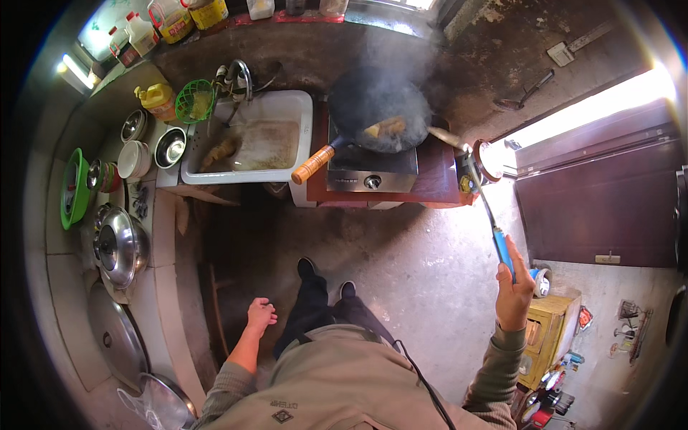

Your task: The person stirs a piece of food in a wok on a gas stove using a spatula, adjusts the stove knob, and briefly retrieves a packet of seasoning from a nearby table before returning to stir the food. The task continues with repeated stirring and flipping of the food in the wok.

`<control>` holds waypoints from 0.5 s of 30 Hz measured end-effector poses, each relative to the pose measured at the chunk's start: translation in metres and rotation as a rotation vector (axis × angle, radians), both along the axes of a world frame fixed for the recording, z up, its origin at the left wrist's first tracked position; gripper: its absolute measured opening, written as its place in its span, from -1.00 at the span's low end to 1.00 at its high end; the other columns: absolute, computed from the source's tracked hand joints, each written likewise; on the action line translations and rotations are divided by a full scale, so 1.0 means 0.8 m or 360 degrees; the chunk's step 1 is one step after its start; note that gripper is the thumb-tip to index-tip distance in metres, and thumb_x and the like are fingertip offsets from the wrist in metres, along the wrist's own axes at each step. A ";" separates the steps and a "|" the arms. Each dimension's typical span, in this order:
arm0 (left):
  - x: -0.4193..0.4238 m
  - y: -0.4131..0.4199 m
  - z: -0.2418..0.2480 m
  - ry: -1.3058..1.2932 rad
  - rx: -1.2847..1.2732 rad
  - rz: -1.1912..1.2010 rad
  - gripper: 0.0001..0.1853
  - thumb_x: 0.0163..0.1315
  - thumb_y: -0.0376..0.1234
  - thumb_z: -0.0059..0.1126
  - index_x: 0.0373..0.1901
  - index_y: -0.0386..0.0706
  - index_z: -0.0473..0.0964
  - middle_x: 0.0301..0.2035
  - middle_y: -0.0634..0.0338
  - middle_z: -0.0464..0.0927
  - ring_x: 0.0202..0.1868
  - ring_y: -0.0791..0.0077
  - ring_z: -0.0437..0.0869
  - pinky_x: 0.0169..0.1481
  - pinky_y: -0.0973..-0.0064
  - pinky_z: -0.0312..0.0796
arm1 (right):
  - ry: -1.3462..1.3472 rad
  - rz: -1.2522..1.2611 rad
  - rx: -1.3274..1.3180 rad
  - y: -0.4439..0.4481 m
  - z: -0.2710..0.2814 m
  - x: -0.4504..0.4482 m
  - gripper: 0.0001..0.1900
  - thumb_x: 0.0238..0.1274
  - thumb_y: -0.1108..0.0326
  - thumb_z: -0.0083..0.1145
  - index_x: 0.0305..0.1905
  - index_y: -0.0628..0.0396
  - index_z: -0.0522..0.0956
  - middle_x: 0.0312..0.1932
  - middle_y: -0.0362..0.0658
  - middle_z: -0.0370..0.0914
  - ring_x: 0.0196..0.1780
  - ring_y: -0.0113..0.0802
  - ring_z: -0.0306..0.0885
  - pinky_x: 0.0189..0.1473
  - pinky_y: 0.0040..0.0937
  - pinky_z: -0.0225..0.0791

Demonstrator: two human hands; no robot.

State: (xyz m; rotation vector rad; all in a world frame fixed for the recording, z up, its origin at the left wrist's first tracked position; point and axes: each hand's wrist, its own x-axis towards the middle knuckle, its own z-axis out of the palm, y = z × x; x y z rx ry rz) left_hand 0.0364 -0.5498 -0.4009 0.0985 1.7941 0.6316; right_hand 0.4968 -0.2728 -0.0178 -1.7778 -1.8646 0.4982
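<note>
My right hand [513,290] grips the blue handle of a long metal cooking utensil [484,196], held out to the right of the gas stove [349,180]; the shape of its far end is unclear against the bright light. A dark wok [349,102] with a wooden handle [314,164] rests on the stove. Yellowish-brown food [388,127] lies in the wok, and steam or smoke rises from it. My left hand [262,314] hangs beside my body with its fingers loosely curled, and nothing shows in it.
A white sink [306,134] with a faucet [244,75] stands left of the stove. Bowls [134,160], a yellow jug [157,101], a green basket [195,101] and a metal lidded pan [119,247] line the left counter. At right are a dark door [591,209] and a yellow wooden cabinet [548,328].
</note>
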 end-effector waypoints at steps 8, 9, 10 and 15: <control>0.038 -0.041 0.021 0.0068 0.0018 0.0115 -0.58 0.45 -0.47 0.10 0.30 -0.33 0.35 -0.21 0.00 0.62 -0.43 0.34 0.72 -0.40 0.40 0.65 | -0.0306 0.0443 0.0139 0.086 -0.037 -0.018 -0.55 0.37 0.49 0.14 0.32 -0.01 0.60 0.00 0.10 0.70 -0.02 0.11 0.69 0.06 -0.17 0.51; 0.041 -0.051 0.025 0.0069 0.0034 0.0134 -0.58 0.45 -0.47 0.10 0.30 -0.33 0.35 -0.21 0.00 0.62 -0.43 0.34 0.72 -0.40 0.40 0.65 | -0.0315 0.0493 0.0200 0.108 -0.053 -0.018 -0.56 0.37 0.46 0.15 0.31 -0.03 0.62 -0.05 0.09 0.71 -0.05 0.11 0.69 0.05 -0.13 0.50; 0.043 -0.057 0.028 0.0066 0.0055 0.0153 -0.58 0.45 -0.47 0.09 0.31 -0.33 0.34 -0.20 -0.01 0.62 -0.43 0.33 0.72 -0.40 0.40 0.65 | -0.0329 0.0543 0.0267 0.130 -0.065 -0.020 -0.58 0.36 0.43 0.16 0.30 -0.05 0.63 -0.10 0.08 0.72 -0.07 0.12 0.68 0.04 -0.09 0.50; 0.037 -0.115 0.035 0.0116 0.0033 0.0334 -0.58 0.44 -0.42 0.11 0.29 -0.29 0.34 -0.20 0.01 0.62 -0.37 0.27 0.73 -0.35 0.32 0.68 | -0.0677 0.0427 -0.0066 0.191 -0.069 -0.067 -0.60 0.35 0.35 0.18 0.26 -0.09 0.65 -0.13 0.09 0.74 0.00 0.13 0.70 0.04 0.00 0.51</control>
